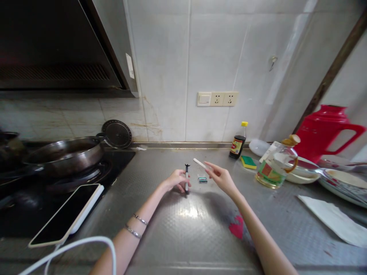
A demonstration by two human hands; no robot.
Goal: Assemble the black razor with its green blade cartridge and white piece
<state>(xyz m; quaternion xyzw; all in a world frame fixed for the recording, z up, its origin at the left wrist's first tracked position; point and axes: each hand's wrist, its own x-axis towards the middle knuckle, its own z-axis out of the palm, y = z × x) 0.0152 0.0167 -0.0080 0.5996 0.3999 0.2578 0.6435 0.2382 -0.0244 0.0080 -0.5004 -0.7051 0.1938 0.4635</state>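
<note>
Over the steel counter, my left hand is closed around a grey and black razor handle. The handle stands nearly upright in the picture, with its forked black end at the top and no blade head on it. My right hand pinches the near end of a slim white stick, which points up and to the left; its exact kind does not show. Between the two hands, a small razor cartridge with a green strip lies on the counter, near a clear plastic piece.
On the left, a pan sits on the black stove, with a phone and white cable in front. To the right stand a soy sauce bottle, sponge, glass oil jug, bowls and a red thermos jug.
</note>
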